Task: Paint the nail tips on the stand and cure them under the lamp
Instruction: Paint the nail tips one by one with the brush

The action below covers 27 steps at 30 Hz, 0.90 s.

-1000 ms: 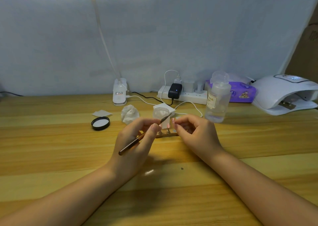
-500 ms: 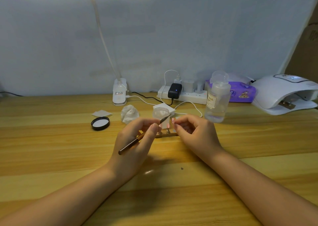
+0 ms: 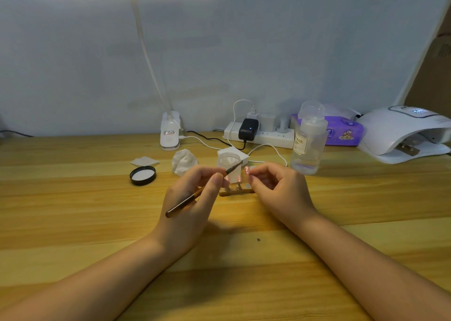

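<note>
A small wooden stand (image 3: pixel 236 193) with pink nail tips (image 3: pixel 239 179) on pegs sits on the wooden table between my hands. My left hand (image 3: pixel 192 198) grips a brown-handled nail brush (image 3: pixel 195 196), its dark tip pointing up and right over the stand. My right hand (image 3: pixel 278 189) has curled fingers and pinches one pink nail tip (image 3: pixel 247 170) at the stand's right end. A clear open jar (image 3: pixel 228 160) stands just behind the stand. The white curing lamp (image 3: pixel 402 130) sits at the far right.
A black jar lid (image 3: pixel 142 175), a gauze square (image 3: pixel 144 161) and a crumpled tissue (image 3: pixel 183 161) lie to the left. A clear bottle (image 3: pixel 308 145), a power strip (image 3: pixel 258 135) with cables, a purple wipes pack (image 3: pixel 341 131) and a desk lamp base (image 3: pixel 170 131) line the back.
</note>
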Each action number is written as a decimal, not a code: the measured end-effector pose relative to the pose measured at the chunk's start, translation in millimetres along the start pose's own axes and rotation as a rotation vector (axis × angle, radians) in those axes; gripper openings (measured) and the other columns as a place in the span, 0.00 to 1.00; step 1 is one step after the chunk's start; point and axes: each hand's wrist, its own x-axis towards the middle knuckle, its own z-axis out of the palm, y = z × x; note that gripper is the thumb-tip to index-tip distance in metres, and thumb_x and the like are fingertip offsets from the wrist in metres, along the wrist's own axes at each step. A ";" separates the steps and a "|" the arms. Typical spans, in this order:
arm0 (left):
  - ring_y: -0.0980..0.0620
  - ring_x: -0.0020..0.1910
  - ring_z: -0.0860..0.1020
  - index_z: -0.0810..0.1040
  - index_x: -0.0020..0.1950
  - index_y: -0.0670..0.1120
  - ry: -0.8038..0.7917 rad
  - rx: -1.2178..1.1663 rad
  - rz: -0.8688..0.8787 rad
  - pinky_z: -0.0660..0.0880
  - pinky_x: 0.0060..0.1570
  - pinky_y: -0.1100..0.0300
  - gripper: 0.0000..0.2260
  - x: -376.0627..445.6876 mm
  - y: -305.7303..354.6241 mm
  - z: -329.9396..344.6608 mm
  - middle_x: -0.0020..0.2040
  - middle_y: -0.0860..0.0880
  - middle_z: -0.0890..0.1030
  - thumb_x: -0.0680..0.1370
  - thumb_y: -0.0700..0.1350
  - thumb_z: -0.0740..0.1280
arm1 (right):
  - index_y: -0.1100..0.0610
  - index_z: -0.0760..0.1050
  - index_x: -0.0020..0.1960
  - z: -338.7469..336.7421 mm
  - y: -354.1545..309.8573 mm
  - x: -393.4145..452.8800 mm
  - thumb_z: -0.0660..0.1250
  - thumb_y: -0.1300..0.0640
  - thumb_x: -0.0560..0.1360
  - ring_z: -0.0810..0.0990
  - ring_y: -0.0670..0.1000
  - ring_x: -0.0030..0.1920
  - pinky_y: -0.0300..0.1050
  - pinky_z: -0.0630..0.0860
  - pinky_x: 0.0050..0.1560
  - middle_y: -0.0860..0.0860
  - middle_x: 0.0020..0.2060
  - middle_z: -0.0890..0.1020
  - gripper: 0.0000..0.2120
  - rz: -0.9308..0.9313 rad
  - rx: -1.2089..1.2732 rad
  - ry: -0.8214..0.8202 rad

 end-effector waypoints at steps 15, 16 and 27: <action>0.55 0.48 0.80 0.81 0.54 0.48 -0.028 0.094 0.038 0.73 0.46 0.69 0.11 -1.1 5.1 -1.2 0.46 0.54 0.84 0.77 0.51 0.65 | 0.51 0.82 0.45 1.5 2.1 1.4 0.72 0.62 0.72 0.79 0.42 0.38 0.31 0.75 0.37 0.42 0.35 0.81 0.06 -0.005 -0.034 0.019; 0.56 0.48 0.80 0.82 0.55 0.47 -0.034 0.116 0.047 0.72 0.46 0.70 0.10 -0.8 4.8 -0.7 0.47 0.53 0.84 0.77 0.48 0.66 | 0.51 0.82 0.45 1.6 2.0 1.5 0.72 0.62 0.72 0.78 0.42 0.38 0.32 0.75 0.36 0.43 0.35 0.81 0.06 -0.008 -0.034 0.023; 0.55 0.46 0.81 0.81 0.50 0.48 -0.026 0.110 0.069 0.72 0.45 0.69 0.10 -1.6 7.1 -1.9 0.42 0.54 0.84 0.76 0.49 0.64 | 0.53 0.82 0.46 1.2 2.3 1.3 0.71 0.63 0.72 0.79 0.43 0.38 0.34 0.76 0.38 0.45 0.36 0.82 0.06 0.006 -0.037 0.036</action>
